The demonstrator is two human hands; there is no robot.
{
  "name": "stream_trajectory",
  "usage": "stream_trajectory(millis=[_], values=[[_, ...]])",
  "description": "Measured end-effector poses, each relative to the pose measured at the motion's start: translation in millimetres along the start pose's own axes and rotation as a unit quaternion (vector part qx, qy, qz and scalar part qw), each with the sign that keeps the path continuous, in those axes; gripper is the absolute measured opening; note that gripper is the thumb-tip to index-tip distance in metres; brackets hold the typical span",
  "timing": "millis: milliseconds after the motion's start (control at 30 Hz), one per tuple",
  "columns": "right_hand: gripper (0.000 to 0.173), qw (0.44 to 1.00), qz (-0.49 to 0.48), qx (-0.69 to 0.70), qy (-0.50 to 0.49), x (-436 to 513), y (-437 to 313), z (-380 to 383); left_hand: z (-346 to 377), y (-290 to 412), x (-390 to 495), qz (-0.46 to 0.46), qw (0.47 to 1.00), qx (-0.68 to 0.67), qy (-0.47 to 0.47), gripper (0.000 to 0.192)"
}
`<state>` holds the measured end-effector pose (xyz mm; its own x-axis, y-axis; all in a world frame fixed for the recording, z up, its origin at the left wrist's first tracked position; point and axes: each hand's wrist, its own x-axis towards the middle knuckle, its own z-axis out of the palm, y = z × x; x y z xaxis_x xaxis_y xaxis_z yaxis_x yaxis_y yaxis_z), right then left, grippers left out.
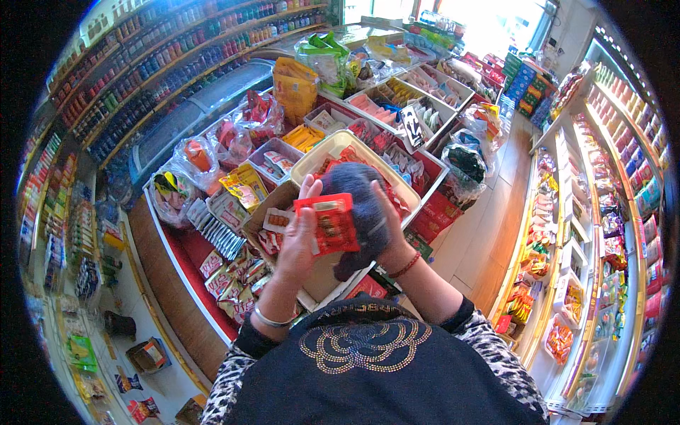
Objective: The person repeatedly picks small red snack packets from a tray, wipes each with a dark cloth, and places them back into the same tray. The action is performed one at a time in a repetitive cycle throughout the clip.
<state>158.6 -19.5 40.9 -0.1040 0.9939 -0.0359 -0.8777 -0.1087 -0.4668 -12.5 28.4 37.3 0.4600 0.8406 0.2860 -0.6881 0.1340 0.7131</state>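
Both hands are raised over a display island of packaged snacks. My left hand (300, 239) holds a red snack packet (336, 223) under its thumb, with the fingers pointing up. Against the packet's right side is a dark blue-grey cloth (366, 212), gripped by my right hand (393, 234). Behind the cloth lies a cream plastic tub (304, 169) with red packets in it. A cardboard box (255, 218) holding more small packets stands at the left, partly hidden by my left hand and wrist.
Silver-and-red snack packets (228, 292) fill the island's near left part. Plastic bags (196, 159) line its left edge. A glass-topped freezer (212, 101) stands beyond. Shelves of bottles (175, 48) rise at upper left; snack shelves (574, 239) flank the wooden aisle floor (478, 234) at right.
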Motion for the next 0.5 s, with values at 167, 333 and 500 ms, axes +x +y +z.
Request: stream_trajectory(millis=[167, 333, 500], values=[[0.046, 0.962, -0.068, -0.264, -0.007, -14, 34, 26, -2, -25, 13, 0.096, 0.984, 0.121, 0.088, 0.055], [0.044, 0.934, -0.124, -0.334, 0.031, -19, 44, 29, -10, -33, 17, 0.197, 0.908, 0.352, 0.115, 0.048], [0.042, 0.944, -0.045, -0.320, 0.068, -26, 31, 27, -8, -43, 12, 0.102, 0.945, 0.293, 0.104, 0.048]])
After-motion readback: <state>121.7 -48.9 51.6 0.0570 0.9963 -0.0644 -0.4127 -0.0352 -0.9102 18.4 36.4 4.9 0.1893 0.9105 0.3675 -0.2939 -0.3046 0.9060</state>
